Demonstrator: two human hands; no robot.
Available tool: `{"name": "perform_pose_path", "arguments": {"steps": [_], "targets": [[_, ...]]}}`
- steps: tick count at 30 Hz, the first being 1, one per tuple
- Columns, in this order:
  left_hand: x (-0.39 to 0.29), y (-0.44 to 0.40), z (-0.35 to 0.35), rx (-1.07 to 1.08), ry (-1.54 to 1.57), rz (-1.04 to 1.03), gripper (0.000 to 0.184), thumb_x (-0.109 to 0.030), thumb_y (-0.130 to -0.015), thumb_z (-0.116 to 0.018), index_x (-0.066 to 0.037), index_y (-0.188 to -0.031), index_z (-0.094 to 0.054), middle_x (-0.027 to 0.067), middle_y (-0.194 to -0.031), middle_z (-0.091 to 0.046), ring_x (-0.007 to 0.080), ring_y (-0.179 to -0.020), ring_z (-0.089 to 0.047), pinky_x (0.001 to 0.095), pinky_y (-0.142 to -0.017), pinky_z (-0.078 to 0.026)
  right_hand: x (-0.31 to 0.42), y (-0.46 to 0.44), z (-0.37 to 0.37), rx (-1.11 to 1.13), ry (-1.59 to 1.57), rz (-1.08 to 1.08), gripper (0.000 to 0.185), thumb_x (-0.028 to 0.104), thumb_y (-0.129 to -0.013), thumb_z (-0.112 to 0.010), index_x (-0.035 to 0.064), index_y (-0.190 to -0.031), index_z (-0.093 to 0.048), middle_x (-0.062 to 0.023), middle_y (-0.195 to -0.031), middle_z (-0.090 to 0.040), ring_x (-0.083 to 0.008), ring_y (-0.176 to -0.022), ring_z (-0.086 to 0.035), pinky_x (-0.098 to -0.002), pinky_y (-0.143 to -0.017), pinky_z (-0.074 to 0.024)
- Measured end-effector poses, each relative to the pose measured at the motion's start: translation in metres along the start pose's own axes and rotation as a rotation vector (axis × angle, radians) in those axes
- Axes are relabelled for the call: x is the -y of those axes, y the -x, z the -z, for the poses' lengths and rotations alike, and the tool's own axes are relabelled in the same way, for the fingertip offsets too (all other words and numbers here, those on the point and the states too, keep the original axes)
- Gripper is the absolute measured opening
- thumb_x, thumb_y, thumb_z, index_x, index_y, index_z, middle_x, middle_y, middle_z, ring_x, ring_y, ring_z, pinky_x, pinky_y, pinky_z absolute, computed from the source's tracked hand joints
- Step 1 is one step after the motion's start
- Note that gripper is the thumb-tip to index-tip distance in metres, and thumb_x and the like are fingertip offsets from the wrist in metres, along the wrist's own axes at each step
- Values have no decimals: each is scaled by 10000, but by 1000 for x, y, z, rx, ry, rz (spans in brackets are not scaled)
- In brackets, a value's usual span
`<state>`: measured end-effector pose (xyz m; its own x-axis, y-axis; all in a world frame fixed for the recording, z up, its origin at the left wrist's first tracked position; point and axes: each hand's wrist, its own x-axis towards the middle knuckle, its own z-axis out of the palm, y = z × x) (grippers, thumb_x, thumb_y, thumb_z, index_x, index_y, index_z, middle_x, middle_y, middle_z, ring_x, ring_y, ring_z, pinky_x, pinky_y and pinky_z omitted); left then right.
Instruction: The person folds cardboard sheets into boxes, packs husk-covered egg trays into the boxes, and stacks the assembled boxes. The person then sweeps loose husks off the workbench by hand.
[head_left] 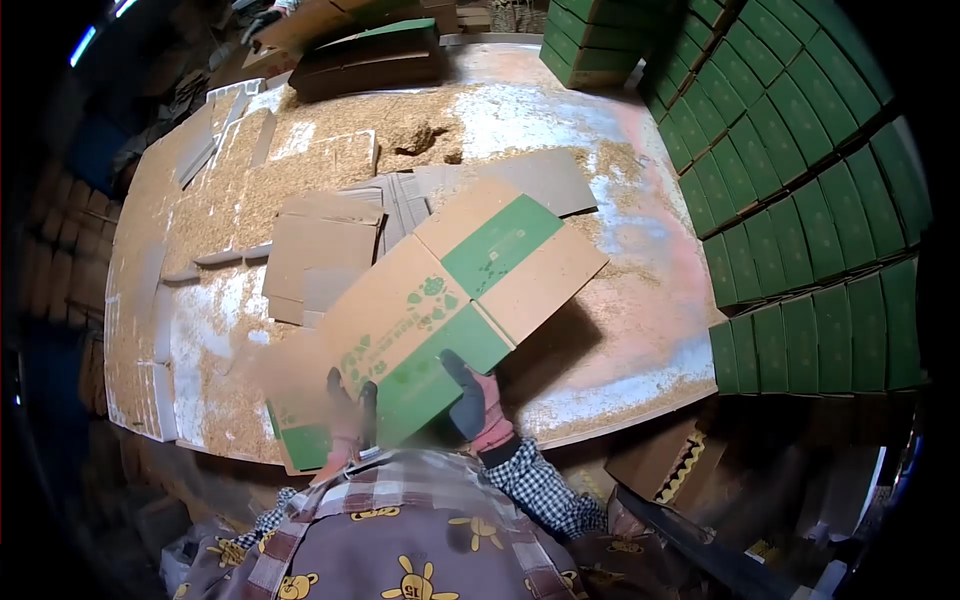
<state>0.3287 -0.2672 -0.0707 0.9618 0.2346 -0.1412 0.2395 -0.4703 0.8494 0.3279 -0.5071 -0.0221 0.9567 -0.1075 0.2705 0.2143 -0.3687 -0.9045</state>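
A printed brown-and-green cardboard box slants across the middle of the head view, held above the table, with an end flap spread toward the upper right. My left hand, in a pink and dark grey glove, grips its near edge at the lower left; the finger parts seen lie against the card. My right hand, gloved alike, holds the near edge farther right, its dark thumb pressed on the green panel. The remaining right fingers are hidden beneath the box. Part of the box's left side is blurred.
Flat brown cardboard pieces lie on the table behind the box. Loose tan grain-like material covers much of its left side. Stacked green boxes wall the right side. At the far edge, another person's gloved hand is beside cardboard.
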Motion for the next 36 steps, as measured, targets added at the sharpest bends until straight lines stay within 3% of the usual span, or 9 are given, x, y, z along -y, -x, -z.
{"name": "perform_pose_path", "arguments": {"steps": [2, 4, 7, 12, 21, 27, 31, 34, 36], "targets": [[-41, 1, -3, 344, -34, 199, 615, -84, -867, -632, -9, -1398, -329, 130, -1120, -584, 188, -982, -587, 308, -882, -460, 9, -13, 52, -35, 165, -39, 417, -51, -736, -509, 45, -1123, -631, -175, -1050, -663, -307, -978, -648, -349, -851, -508], [-69, -3, -8, 571, -273, -253, 673, -219, -775, -709, -69, -1363, -416, 160, -1184, -531, 270, -1103, -521, 388, -956, -411, 2, -36, 120, -442, -643, -622, 248, 72, -819, -645, -20, -1048, -616, -135, -964, -678, -219, -874, -665, -315, -771, -525], [-109, -2, -37, 727, -726, -525, 995, -591, -593, -745, -150, -1403, -373, 216, -1448, -265, 439, -1365, -183, 668, -1059, -113, 11, -94, 262, -624, -334, -557, 181, 46, -805, -628, -34, -967, -644, -97, -896, -640, -185, -780, -646, -292, -713, -534], [-105, 3, -74, 873, -1085, -639, 1053, -662, -548, -728, -267, -1438, -328, 166, -1533, -140, 487, -1385, -90, 734, -1032, -42, -68, -221, 419, -447, 682, -798, 284, 179, -807, -600, -51, -967, -649, -212, -962, -669, -291, -909, -655, -374, -775, -520], [29, 26, 108, 709, -1094, -579, 565, -257, -720, -670, -179, -1264, -543, 207, -1362, -429, 488, -1238, -396, 468, -1041, -380, -93, -337, 237, 261, 1110, -715, 516, 311, -805, -607, -21, -1198, -574, -249, -1193, -588, -370, -1134, -566, -406, -958, -457], [67, 49, 181, 521, -1043, -432, 586, -266, -624, -713, -150, -1184, -586, 222, -1307, -449, 422, -1220, -400, 522, -1035, -318, -4, -273, 78, 569, 990, -338, 458, 285, -789, -577, -66, -1080, -616, -296, -1100, -606, -395, -1060, -597, -393, -938, -462], [80, 42, 184, 521, -1031, -490, 656, -389, -583, -738, -174, -1185, -594, 179, -1315, -456, 399, -1200, -408, 513, -1014, -328, 58, -221, 72, 522, 778, -450, 442, 241, -695, -603, -102, -972, -632, -322, -891, -638, -409, -876, -643, -404, -803, -507], [149, 15, 189, 364, -1142, -903, 623, -370, -599, -725, -228, -1193, -603, 103, -1337, -462, 305, -1139, -483, 442, -924, -436, 84, -201, 126, 103, 594, -642, 364, 229, -670, -668, -93, -838, -646, -266, -733, -638, -313, -699, -667, -354, -616, -531], [104, 3, 202, 566, -920, -721, 615, -333, -604, -723, -227, -1197, -601, 89, -1333, -465, 308, -1147, -480, 438, -939, -436, 130, -181, 174, 444, 909, -134, 120, 124, -738, -657, 13, -779, -677, -159, -715, -663, -211, -646, -665, -321, -595, -530]]}}
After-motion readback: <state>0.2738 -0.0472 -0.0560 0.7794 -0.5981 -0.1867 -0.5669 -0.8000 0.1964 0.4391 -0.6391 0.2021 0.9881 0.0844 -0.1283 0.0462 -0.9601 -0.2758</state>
